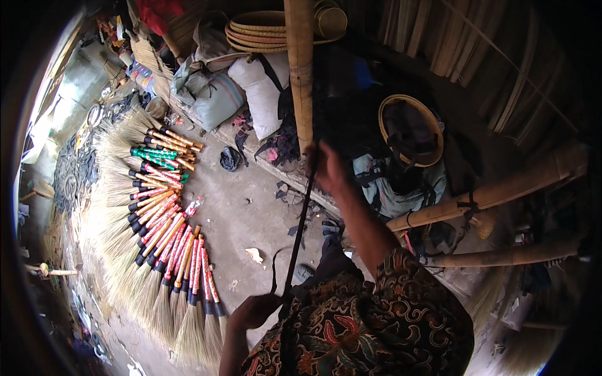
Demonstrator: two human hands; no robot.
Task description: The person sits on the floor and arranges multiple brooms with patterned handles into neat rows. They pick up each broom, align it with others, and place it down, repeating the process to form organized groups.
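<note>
A long dark strip (301,225) runs taut between my two hands, slanting down and to the left. My left hand (254,311), low in the view near my shirt, is closed around its lower part, and a loose curled end rises beside that hand. My right hand (327,169) grips the upper part close to the foot of an upright bamboo post (300,75). Whether the strip also touches or loops round the post I cannot tell. Several grass brooms (160,219) with red, green and yellow handles lie fanned out on the floor at the left.
White sacks (258,94) and stacked woven baskets (257,28) stand at the back. A round basket (437,135) holds dark material at the right. Bamboo poles (495,194) cross the right side. Dark scraps (288,194) litter the concrete floor (232,207).
</note>
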